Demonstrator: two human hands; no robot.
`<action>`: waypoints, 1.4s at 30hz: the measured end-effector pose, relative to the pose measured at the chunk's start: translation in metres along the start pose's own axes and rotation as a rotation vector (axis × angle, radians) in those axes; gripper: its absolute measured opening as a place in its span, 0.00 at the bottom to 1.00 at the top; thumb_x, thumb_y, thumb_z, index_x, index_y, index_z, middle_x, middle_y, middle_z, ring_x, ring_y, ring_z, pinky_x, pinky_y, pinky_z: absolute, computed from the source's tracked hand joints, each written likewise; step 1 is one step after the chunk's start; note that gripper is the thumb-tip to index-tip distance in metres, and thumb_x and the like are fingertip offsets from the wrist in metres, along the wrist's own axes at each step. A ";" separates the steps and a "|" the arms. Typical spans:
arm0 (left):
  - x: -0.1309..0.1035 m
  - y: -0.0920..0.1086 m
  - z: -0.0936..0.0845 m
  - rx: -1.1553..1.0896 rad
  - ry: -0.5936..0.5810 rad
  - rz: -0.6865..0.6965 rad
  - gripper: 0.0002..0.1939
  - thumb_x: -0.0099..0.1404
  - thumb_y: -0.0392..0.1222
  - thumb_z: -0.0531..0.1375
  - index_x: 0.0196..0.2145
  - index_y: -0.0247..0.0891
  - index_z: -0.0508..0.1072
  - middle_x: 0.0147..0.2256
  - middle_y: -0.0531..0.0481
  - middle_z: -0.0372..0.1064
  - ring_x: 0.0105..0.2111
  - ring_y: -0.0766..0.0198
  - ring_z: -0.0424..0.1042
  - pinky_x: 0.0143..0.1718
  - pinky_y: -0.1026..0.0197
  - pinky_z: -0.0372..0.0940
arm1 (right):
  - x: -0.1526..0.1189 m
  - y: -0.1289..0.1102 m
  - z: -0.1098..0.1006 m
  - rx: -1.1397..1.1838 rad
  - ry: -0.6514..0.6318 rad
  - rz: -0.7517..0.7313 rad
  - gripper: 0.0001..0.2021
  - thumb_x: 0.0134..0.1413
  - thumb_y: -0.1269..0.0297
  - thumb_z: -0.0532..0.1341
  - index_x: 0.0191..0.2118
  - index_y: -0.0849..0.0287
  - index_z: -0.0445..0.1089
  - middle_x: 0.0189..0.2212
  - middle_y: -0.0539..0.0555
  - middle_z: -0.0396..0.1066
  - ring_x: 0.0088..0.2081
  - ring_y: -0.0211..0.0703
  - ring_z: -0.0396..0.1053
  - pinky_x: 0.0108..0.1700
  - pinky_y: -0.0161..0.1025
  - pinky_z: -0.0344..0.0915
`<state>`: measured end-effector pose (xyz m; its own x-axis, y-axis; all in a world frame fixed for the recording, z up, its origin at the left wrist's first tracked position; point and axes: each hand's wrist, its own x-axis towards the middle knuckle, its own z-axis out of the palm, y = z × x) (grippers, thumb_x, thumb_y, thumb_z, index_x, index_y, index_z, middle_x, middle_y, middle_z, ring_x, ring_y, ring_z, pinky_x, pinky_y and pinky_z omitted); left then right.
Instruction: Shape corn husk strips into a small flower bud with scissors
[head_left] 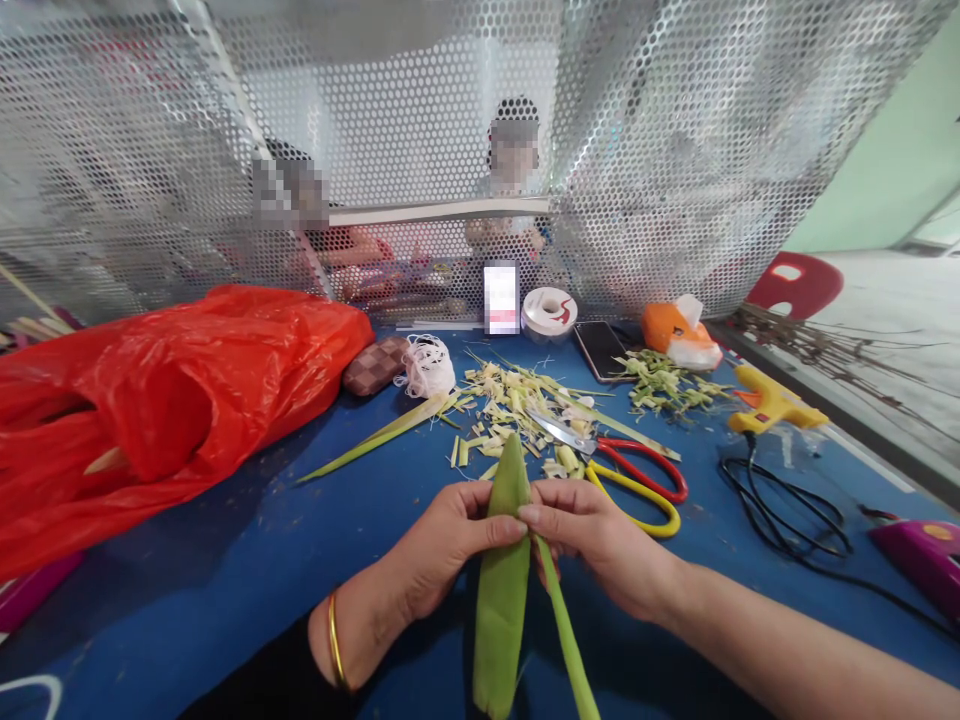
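Observation:
Between the fingers of my left hand (454,530) is a broad green leaf (501,610), similar to a corn husk, pointed at the top and hanging toward me. My right hand (596,535) pinches at the leaf's right edge, its thumb close to the left thumb. A narrow green strip (564,625) hangs down from the right fingers; whether it is joined to the leaf is hidden. Just beyond the right hand lie scissors (600,445) with one red and one yellow handle, blades apart. Cut green and pale leaf scraps (499,390) are piled beyond the leaf's tip.
A red plastic bag (247,370) covers the left side, beside a checked case (375,367) and white string (429,368). Behind stand a lit phone (501,298) and a spool (550,312). At right are a yellow glue gun (776,400), its black cord, and a perforated screen (637,150) behind.

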<state>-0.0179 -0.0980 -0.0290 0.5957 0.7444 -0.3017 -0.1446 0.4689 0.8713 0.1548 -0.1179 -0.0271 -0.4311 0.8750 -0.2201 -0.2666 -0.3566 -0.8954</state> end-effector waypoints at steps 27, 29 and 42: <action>0.001 0.004 -0.002 -0.106 0.231 -0.063 0.16 0.46 0.44 0.73 0.29 0.33 0.76 0.23 0.52 0.70 0.23 0.68 0.67 0.28 0.65 0.64 | 0.013 -0.067 -0.122 -1.182 0.718 -0.217 0.09 0.51 0.59 0.58 0.27 0.57 0.71 0.16 0.48 0.68 0.17 0.38 0.62 0.22 0.35 0.56; 0.001 0.004 -0.002 -0.109 0.233 -0.065 0.16 0.46 0.44 0.73 0.29 0.33 0.76 0.23 0.52 0.70 0.23 0.68 0.67 0.28 0.65 0.64 | 0.016 -0.064 -0.129 -1.219 0.709 -0.224 0.10 0.52 0.59 0.57 0.28 0.57 0.73 0.18 0.49 0.70 0.18 0.39 0.64 0.24 0.36 0.57; 0.003 0.005 0.003 -0.184 0.365 0.047 0.18 0.45 0.45 0.73 0.30 0.33 0.74 0.23 0.52 0.70 0.22 0.69 0.67 0.27 0.65 0.64 | -0.008 -0.033 -0.021 -0.668 -0.054 -0.017 0.13 0.53 0.54 0.60 0.32 0.60 0.71 0.25 0.51 0.71 0.29 0.40 0.69 0.32 0.35 0.64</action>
<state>-0.0144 -0.0947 -0.0247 0.2709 0.8712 -0.4095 -0.3234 0.4831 0.8137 0.1850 -0.1058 -0.0042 -0.4784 0.8552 -0.1995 0.3099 -0.0481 -0.9495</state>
